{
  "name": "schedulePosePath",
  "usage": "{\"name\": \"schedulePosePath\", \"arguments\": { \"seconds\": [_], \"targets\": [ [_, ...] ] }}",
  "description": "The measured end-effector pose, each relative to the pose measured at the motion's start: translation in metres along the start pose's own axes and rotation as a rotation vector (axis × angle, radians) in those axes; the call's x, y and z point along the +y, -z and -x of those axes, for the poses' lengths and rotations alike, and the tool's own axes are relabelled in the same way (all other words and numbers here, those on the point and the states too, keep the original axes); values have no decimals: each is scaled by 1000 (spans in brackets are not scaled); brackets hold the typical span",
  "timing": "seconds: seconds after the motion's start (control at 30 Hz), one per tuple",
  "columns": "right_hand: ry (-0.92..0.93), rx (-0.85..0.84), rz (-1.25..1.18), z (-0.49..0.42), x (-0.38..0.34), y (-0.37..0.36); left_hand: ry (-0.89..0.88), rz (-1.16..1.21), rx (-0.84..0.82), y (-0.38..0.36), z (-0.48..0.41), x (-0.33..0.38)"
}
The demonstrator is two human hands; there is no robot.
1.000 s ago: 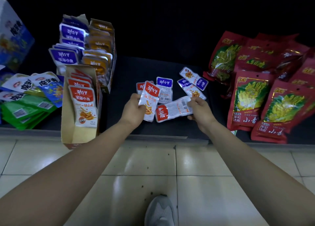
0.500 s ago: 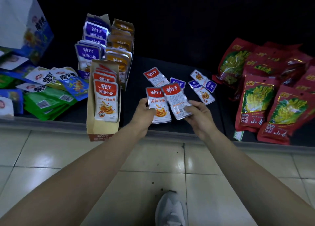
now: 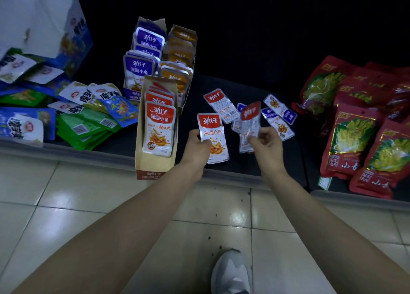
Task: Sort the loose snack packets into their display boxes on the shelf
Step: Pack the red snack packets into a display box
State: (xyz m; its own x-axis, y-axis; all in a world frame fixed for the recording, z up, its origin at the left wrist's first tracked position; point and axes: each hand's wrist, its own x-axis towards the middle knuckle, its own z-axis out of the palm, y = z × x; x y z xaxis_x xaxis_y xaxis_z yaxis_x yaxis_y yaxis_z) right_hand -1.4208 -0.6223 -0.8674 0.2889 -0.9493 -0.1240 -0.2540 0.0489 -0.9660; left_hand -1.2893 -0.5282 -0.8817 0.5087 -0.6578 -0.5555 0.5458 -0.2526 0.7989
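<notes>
Sorting partway: left hand point(image 3: 196, 146) pinches 1 red-topped packet point(image 3: 213, 138), right hand point(image 3: 266, 143) pinches a second red packet point(image 3: 249, 127), both beside the part-filled red display box point(image 3: 153, 163). 1 loose red packet point(image 3: 218, 105) and several purple packets point(image 3: 279, 114) remain on the shelf point(image 3: 241, 165).

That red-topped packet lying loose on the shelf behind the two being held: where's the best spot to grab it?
Probably pinch the red-topped packet at its red end, coming from the left over bare shelf. It lies flat and tilted, and its lower end is crowded by a blue packet and the held packet in the right hand.
</notes>
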Motion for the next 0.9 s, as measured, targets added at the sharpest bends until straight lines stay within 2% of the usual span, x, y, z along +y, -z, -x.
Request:
{"name": "schedulePosePath", "arguments": {
  "seconds": [0.17,0.3,0.37,0.43,0.53,0.6,0.73,0.83,0.9],
  "targets": [
    [156,-390,244,13,7,-14,37,111,-63,-15,5,1],
    [233,-424,289,12,16,-10,96,201,-124,-13,2,-1],
    [247,-447,266,9,18,-5,66,169,-88,-11,2,-3],
    [195,-436,200,8,15,-4,23,105,-47,-11,1,-6],
    [-55,-335,73,5,12,-5,34,109,-34,-12,1,-5],
    [-184,-340,38,3,12,-4,54,106,-48,-13,-1,-5],
    [-187,-413,30,2,14,-1,52,49,-81,-11,0,-9],
    [-248,-486,70,-1,14,0,-19,-49,-8,-11,0,-11],
    [-225,-518,146,-9,17,0,-74,-84,47,-12,0,-11]
  ]
}}
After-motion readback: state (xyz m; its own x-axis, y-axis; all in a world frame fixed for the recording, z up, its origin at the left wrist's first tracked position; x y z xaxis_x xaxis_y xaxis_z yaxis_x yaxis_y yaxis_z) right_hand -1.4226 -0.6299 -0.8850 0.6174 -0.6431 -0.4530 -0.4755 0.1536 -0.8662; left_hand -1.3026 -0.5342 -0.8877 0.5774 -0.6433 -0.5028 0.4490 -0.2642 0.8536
